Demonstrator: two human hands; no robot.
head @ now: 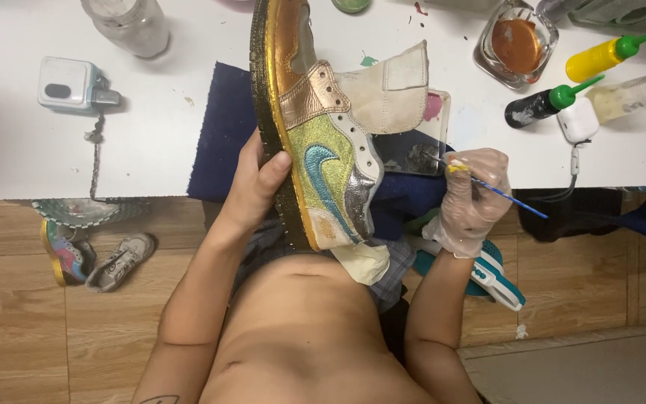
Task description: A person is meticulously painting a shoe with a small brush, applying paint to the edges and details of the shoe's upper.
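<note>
The left hand (257,179) is gripping the sole of a high-top sneaker (315,127), fingers wrapped on its black-gold edge, and is holding it upright betw. the person's lap and the white table (151,142). The right hand (472,198), in a clear glove, is closed on a thin blue paintbrush (499,191); its tip is resting on a clear palette (413,153) just beside the sneaker's silver heel. Green-cap paint bottles (555,101) are lying near, w/ a small glass jar (516,41) of orange paint.

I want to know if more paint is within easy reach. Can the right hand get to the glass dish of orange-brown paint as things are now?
Probably yes. The right hand, gloved and holding a thin brush, is at the table edge, and the glass dish stands open farther back on that same side. Only bare table lies between them.
</note>
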